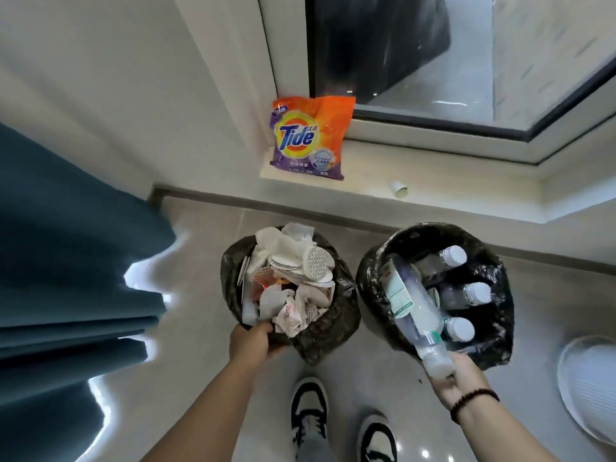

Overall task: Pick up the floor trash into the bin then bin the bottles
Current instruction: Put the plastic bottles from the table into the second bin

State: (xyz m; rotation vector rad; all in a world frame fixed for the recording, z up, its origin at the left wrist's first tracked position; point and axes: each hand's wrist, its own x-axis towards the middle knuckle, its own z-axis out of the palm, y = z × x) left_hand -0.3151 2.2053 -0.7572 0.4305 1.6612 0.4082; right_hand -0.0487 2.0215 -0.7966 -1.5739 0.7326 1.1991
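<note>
Two bins lined with black bags stand side by side on the floor. The left bin (336,331) is heaped with crumpled paper trash (293,278). My left hand (255,340) grips its near rim. The right bin (493,281) holds three upright clear bottles (466,291) with white caps. My right hand (456,378) holds the cap end of another clear bottle (410,305) with a green label, which lies tilted with its far end inside the right bin.
A Tide detergent bag (310,138) leans on the window ledge (433,175), with a small white cup (398,189) lying to its right. A blue curtain (66,261) hangs at the left. A white object (590,388) sits at the right edge. My shoes (310,408) stand below the bins.
</note>
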